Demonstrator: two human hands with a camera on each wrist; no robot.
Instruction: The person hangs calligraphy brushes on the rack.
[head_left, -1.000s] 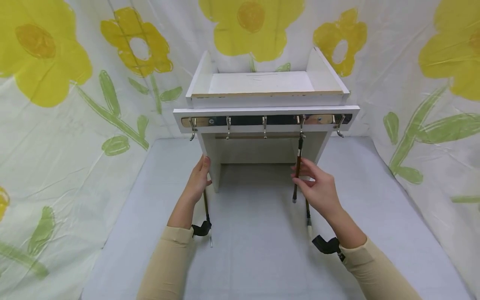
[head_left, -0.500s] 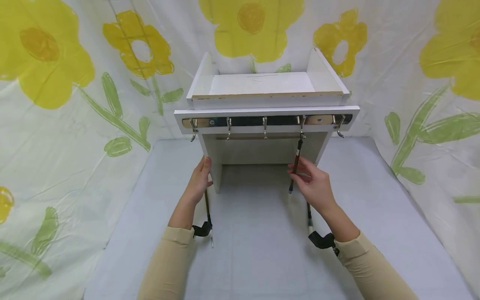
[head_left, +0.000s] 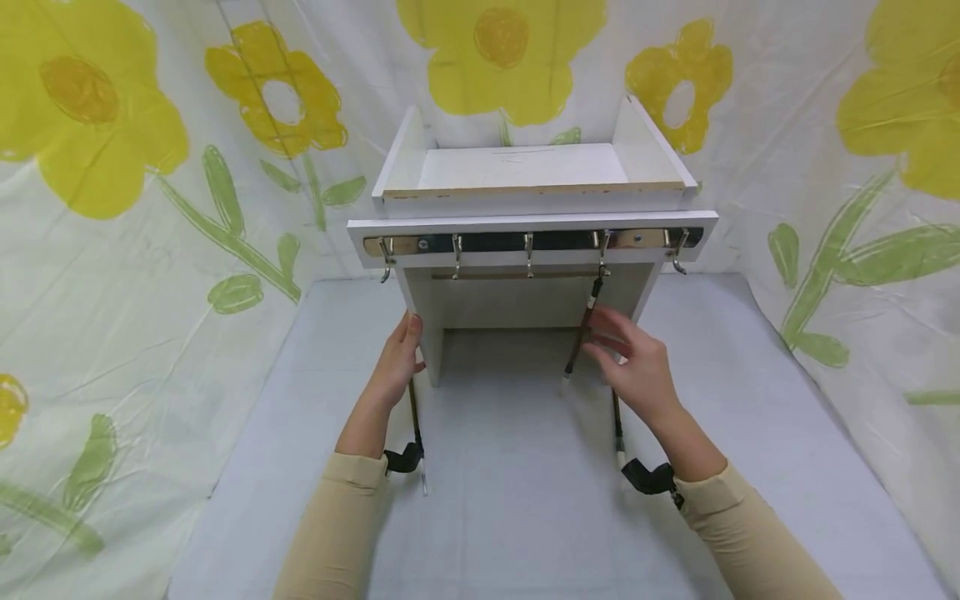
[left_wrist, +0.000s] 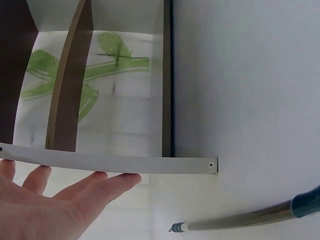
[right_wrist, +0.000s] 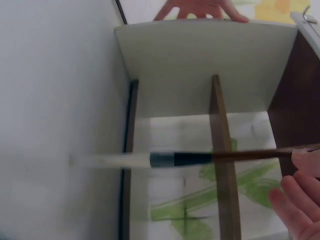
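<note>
1. Here's the brush point(head_left: 580, 333), hanging by its upper end from the fourth hook point(head_left: 603, 250) from the left, tilted, with its lower end out to the left.
2. Look at the right hand point(head_left: 637, 362): it's just to the right of that brush, fingers bent and relaxed, thumb parted from them, no firm pinch on the handle.
3. Are the fingertips touching? Can't tell; in the right wrist view the thumb sits right at the handle, and the white tip is blurred.
4. Over to the left hand point(head_left: 397, 354), well apart from the hanging brush: fingers spread and nearly straight, tips pressed along the outer side of the left panel point(head_left: 429, 350).
5. So the brush hangs between the two hands, far nearer the right one, in front of the hollow under the shelf point(head_left: 525, 202).
6. Down on the counter point(head_left: 510, 508), a second brush point(head_left: 413, 410) lies near the left wrist, outside the panel, and a third brush point(head_left: 617, 414) lies below the right hand, partly hidden by it.
7. Up front, the metal rail point(head_left: 566, 241) carries five hooks in a row.
8. Behind it all, the white sheet point(head_left: 750, 192) with yellow flowers.
</note>
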